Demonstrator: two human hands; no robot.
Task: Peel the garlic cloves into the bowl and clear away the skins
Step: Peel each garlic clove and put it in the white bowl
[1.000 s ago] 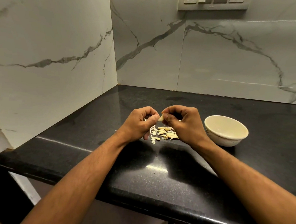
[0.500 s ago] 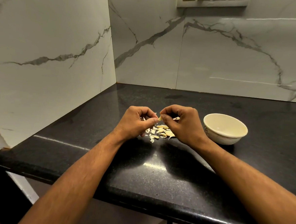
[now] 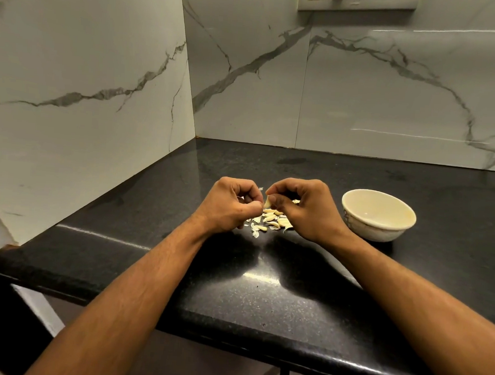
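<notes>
two bare hands over a black counter point(image 3: 262, 299), close together, fingertips almost touching. right hand point(image 3: 306, 209) curled, pinching a small pale garlic clove point(image 3: 267, 202) between thumb and fingers, just above the pile. left hand point(image 3: 230, 206) also curled, fingertips pressed together beside the clove; a thin white bit of skin point(image 3: 260, 189) sticking up at its fingers, but cannot tell if really pinched or only touching. under and between the hands, a little pile of garlic cloves point(image 3: 272, 219) and loose skins on the counter, partly hidden by the right hand. cream bowl point(image 3: 357, 195) standing upright on the counter to the right, near the right wrist but not touching it; inside looks bare as far as visible. behind, marble wall tiles point(image 3: 364, 93) with grey veins, and a switch plate point(image 3: 356, 0) at the top edge.
</notes>
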